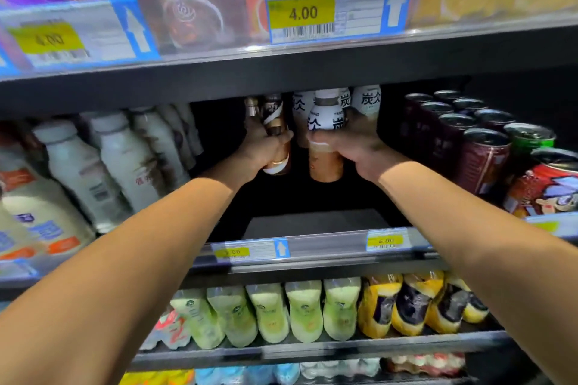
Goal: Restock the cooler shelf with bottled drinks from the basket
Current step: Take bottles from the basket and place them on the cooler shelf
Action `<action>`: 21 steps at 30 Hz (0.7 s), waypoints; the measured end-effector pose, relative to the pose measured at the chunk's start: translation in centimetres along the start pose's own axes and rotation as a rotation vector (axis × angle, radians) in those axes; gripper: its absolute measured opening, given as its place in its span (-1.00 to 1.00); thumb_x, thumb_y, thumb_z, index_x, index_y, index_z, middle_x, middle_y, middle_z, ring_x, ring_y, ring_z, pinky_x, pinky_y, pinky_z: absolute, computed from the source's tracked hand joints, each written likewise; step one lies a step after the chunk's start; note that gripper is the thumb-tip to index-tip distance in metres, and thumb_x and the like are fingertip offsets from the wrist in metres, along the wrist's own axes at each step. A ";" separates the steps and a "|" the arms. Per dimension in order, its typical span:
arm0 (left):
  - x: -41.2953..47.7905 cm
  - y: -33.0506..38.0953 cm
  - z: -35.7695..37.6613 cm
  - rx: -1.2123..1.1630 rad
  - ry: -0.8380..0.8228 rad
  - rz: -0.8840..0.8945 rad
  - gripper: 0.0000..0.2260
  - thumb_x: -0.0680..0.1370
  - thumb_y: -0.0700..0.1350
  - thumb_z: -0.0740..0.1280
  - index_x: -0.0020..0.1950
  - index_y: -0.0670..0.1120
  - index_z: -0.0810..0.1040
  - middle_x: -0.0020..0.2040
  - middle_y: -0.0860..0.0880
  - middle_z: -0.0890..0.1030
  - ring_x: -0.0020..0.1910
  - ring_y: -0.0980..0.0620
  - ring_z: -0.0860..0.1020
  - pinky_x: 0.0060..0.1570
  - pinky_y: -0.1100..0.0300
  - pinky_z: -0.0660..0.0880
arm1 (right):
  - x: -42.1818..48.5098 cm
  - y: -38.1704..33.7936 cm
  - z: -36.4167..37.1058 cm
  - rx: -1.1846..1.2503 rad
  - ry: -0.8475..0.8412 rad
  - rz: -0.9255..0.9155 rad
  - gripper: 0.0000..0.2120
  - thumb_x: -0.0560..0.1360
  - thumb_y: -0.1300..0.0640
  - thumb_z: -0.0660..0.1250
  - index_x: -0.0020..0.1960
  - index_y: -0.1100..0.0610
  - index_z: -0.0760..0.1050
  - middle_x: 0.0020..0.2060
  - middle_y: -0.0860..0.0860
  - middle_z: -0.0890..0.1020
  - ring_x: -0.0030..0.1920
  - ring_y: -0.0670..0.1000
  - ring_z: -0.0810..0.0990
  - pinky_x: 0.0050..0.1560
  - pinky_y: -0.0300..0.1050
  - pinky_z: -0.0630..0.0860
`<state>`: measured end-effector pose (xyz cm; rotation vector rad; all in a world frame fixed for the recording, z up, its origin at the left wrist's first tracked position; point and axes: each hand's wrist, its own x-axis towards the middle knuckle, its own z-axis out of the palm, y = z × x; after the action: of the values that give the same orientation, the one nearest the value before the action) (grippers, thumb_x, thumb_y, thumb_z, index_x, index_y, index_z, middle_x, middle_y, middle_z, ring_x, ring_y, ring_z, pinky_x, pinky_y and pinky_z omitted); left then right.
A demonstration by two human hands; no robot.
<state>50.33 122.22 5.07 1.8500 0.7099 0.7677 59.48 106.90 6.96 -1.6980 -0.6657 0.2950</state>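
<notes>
Holding one bottle apiece, both hands reach deep into the middle cooler shelf [312, 222].

- Left hand [266, 147]: fingers curled round the middle of a brown swirl-label bottle [274, 117], which is upright and lifted clear of the shelf floor.
- Right hand [359, 144]: fingers and thumb wrapped round a white-shouldered coffee bottle [325, 166], also upright and off the floor, just beside the other bottle.
- Back row [366, 101]: matching white-label bottles standing at the shelf's back edge. The held pair is likely headed to the spot directly in front of them, with each bottle gripped mid-body so it can be set down on its base.
- Shelf contents: bare dark floor from the front edge to the hands; white milk bottles [125, 159] fill the left end and dark cans [481, 153] the right end.
- Price rail [312, 248]: runs along the front edge and carries yellow tags.
- Shelf below: pale green bottles [281, 312] at centre and yellow bottles [413, 303] to the right, all leaning forward.
- Basket: not in view.
</notes>
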 end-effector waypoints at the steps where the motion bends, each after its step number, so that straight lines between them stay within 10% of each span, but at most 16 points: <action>1: 0.4 -0.1 0.0 0.006 -0.010 0.009 -0.39 0.50 -0.12 0.48 0.45 -0.11 0.26 0.25 -0.09 0.55 0.21 -0.05 0.54 0.29 0.01 0.46 | 0.3 0.3 0.2 -0.015 0.007 -0.013 -0.18 -0.01 -0.17 0.63 0.20 0.03 0.50 0.07 -0.03 0.68 0.06 0.02 0.67 0.10 0.07 0.63; 21: 5.8 -1.9 0.9 0.336 0.246 -0.035 -0.42 0.36 0.17 0.50 0.24 -0.17 0.58 0.14 -0.14 0.66 0.12 -0.12 0.63 -0.01 0.18 0.54 | 4.3 1.4 2.8 -0.142 0.029 0.018 -0.26 0.27 -0.04 0.64 0.34 0.09 0.40 0.23 -0.01 0.60 0.22 0.02 0.56 0.27 -0.10 0.48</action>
<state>54.42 126.81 4.13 2.0549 1.0801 0.9064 61.85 111.51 5.65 -1.8416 -0.6631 0.2399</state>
